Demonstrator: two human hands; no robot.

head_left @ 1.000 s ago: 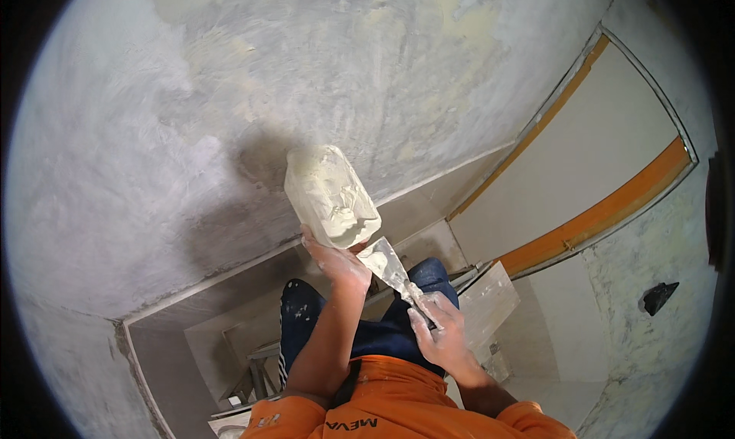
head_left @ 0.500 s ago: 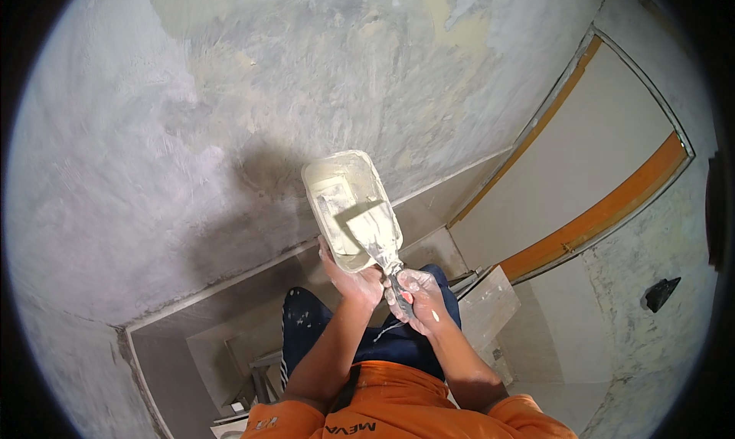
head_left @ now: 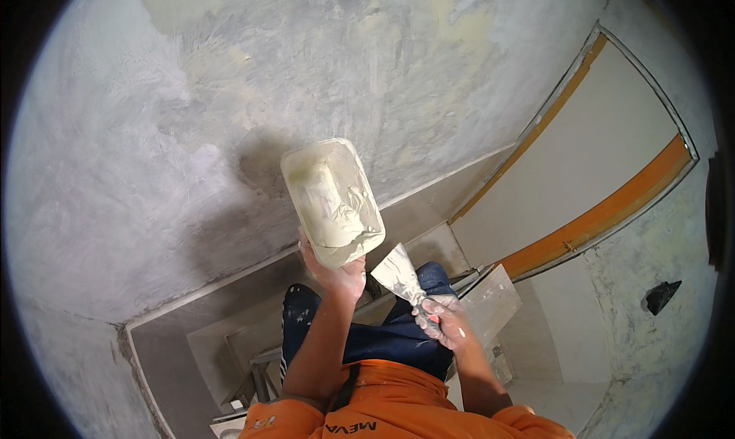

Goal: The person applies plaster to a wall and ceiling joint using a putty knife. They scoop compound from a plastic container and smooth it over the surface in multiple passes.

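Note:
A rectangular, pale plastic tub (head_left: 295,185) with wet cream-coloured filler (head_left: 341,224) inside is tilted up before the wall. My left hand (head_left: 337,274) supports it from below at its near end, the fingers partly hidden behind it. Lower and to the right, my right hand (head_left: 444,320) is wrapped round the dark handle of a putty knife (head_left: 400,274). Filler coats the knife's wide blade, which points up and left, apart from the tub. Both hands are smeared with white.
A patchy grey plastered wall (head_left: 230,79) fills the far side. At right is a white door (head_left: 574,155) with orange-brown edges. A black hole-like patch (head_left: 661,295) marks the right wall. Below me stand a metal ladder (head_left: 264,370) and a pale board (head_left: 494,305).
The putty knife has come out of the tub and moved down and right with my right hand. My left hand has shifted the tub slightly left and up.

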